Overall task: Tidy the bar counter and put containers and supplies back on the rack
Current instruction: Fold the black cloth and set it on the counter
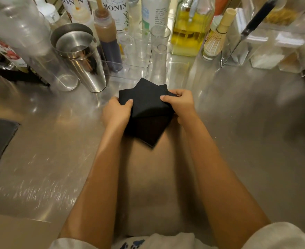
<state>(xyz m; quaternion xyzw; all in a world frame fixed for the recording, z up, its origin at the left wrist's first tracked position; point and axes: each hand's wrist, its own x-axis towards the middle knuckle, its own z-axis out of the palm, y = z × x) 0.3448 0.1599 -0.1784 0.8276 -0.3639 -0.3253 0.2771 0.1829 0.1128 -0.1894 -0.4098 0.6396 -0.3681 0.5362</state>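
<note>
Napkins (146, 112), black and stacked, are pinched by left hand (115, 114) and right hand (180, 105) fingers near "MONIN" syrup bottle (115, 13).

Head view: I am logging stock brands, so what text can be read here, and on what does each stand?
"Le Sirop de MONIN": white label of the clear syrup bottle at the back.
"MONIN", cut off by the frame's top edge: label of the bottle to its left.
Fine print on the white bottle: too small to read.
Floral-label bottle, far left: unreadable.
</note>
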